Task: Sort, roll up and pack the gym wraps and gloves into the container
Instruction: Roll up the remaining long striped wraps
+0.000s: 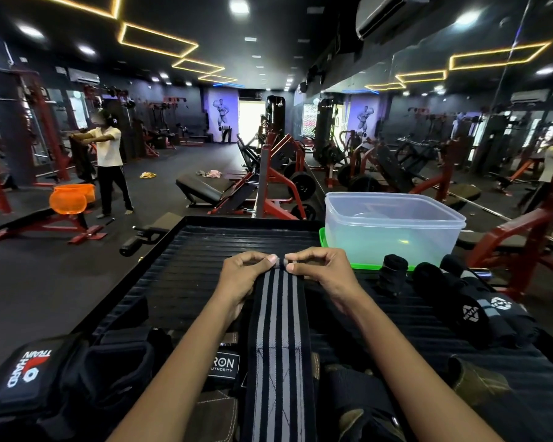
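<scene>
I see a flat woven wrap (276, 339), black w/ grey stripes, on the ribbed black counter (205, 250). Left hand (246, 275) & right hand (320, 272) each have a tight thumb-finger grip on its far end.

Dim gym (173, 161), yellow ceiling strips (160, 43)

A gym: weight machines (268, 173), benches (198, 191), mirrors (460, 122).
</scene>
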The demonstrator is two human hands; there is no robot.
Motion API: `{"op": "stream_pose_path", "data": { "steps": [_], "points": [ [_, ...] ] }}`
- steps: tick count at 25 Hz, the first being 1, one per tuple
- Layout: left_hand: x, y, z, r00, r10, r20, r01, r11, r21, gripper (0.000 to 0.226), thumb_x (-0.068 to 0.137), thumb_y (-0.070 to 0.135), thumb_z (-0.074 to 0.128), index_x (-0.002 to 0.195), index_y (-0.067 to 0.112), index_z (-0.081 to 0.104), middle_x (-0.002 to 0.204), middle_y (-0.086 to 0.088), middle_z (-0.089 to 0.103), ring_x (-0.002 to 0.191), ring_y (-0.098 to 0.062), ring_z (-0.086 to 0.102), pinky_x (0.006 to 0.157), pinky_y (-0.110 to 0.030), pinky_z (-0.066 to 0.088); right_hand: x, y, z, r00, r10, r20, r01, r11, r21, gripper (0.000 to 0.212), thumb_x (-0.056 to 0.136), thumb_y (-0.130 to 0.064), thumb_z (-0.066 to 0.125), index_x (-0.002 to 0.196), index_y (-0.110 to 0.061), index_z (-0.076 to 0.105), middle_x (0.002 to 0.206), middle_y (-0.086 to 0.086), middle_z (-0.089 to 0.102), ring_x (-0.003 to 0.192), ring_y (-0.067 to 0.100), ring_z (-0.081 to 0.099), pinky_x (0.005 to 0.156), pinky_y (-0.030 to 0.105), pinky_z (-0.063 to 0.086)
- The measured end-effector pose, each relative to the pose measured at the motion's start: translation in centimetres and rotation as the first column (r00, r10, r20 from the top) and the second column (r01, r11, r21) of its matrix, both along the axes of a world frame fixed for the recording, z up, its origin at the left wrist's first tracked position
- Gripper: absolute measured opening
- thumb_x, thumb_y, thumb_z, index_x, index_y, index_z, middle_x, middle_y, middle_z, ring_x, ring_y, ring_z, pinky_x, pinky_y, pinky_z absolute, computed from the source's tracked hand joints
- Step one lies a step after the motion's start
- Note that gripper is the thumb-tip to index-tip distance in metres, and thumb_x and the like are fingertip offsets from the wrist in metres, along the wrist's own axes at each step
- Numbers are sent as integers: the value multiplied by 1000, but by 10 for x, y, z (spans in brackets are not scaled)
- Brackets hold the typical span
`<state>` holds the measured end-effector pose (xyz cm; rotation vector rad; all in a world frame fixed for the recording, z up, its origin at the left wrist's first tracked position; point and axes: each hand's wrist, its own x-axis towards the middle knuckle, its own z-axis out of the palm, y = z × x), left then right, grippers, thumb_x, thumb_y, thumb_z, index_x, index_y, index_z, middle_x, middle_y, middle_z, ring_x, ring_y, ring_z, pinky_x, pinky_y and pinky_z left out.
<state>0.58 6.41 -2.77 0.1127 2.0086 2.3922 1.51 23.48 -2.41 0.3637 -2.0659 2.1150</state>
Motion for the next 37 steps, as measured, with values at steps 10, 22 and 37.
{"op": "stream_pose_path", "data": {
  "steps": [10, 22, 37],
  "points": [
    [1, 0, -1, 1000, -4, -13, 3, 996, -86, 8, 82, 16, 74, 89, 13, 71, 87, -10, 74, 87, -27, 67, 84, -42, 49, 2, -1, 3, 999, -12, 42, 13, 1000, -2, 19, 79, 3, 73, 97, 1, 70, 66, -3, 68, 52, -1, 58, 48, 12, 42],
    [7, 1, 5, 998, -52, -34, 52, 999, 9, 7, 88, 6, 65, 93, 5, 69, 82, -8, 72, 69, -14, 70, 67, -26, 59, 6, 0, 4, 995, 66, 69, -59, 994, -94, 17, 82, 5, 68, 98, 10, 66, 61, -4, 67, 48, -1, 56, 47, 10, 42],
    [6, 1, 1, 999, 11, -40, -15, 997, -80, 11, 84, 13, 72, 95, 11, 70, 88, -17, 72, 76, -26, 67, 77, -41, 53, 0, 0, -1, 996, -8, 86, 12, 999, -45, 8, 82, -3, 72, 90, -2, 72, 65, -3, 69, 52, 0, 55, 51, 13, 41]
  ]
}}
